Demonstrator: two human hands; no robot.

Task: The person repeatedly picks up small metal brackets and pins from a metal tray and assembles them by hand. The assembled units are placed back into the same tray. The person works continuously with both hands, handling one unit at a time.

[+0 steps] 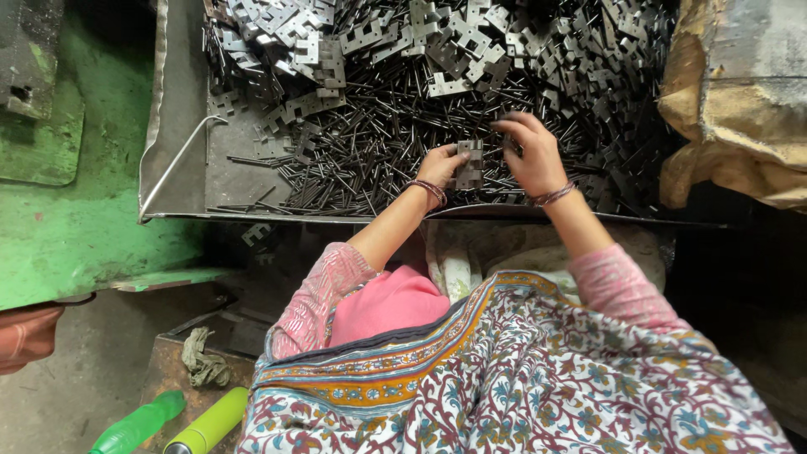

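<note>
From the head camera, a shallow grey metal tray (181, 126) is lying heaped with thin dark steel pins (370, 143) and notched grey metal plates (454, 42), crowding both hands. The left hand (439, 166) is gripping a small stack of notched grey plates (469, 164); the right hand (531, 155) is pinching its far edge. A crumpled tan sack (731, 109) is sitting right; two green bottles (172, 424) are lying lower left.

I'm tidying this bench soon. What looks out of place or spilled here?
One notched metal plate lies below the tray's front edge, apart from the heap of plates and pins in the tray. A crumpled rag lies on the low box by two green bottles.
</note>
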